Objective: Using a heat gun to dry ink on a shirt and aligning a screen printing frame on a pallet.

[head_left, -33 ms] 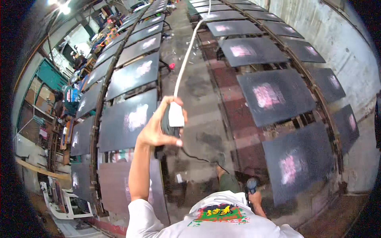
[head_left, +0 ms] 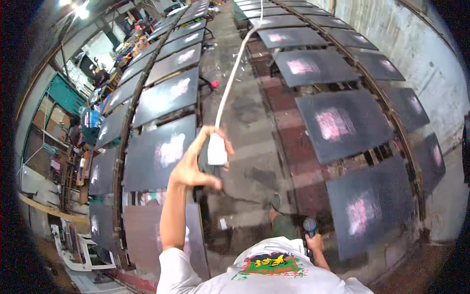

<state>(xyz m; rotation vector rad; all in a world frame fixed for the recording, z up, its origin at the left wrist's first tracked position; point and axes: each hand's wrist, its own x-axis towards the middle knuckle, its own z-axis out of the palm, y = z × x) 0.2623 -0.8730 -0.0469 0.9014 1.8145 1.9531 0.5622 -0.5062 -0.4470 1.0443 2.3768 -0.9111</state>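
Centrally, a white rectangular plastic block [head_left: 217,151] on a long white cable [head_left: 233,78] sits in the left hand [head_left: 193,165], fingers curled round it, thumb spread; the right hand [head_left: 315,243] grips a dark, round-headed handheld tool [head_left: 310,227]. Dark rectangular panels [head_left: 345,125] flank both.

One left forearm [head_left: 172,215], bare and raised, bears a left hand [head_left: 187,169] with fingers [head_left: 209,131] curled, thumb [head_left: 209,182] apart; one right hand [head_left: 315,242], low beside the torso [head_left: 308,281], is wrapped in a grip.
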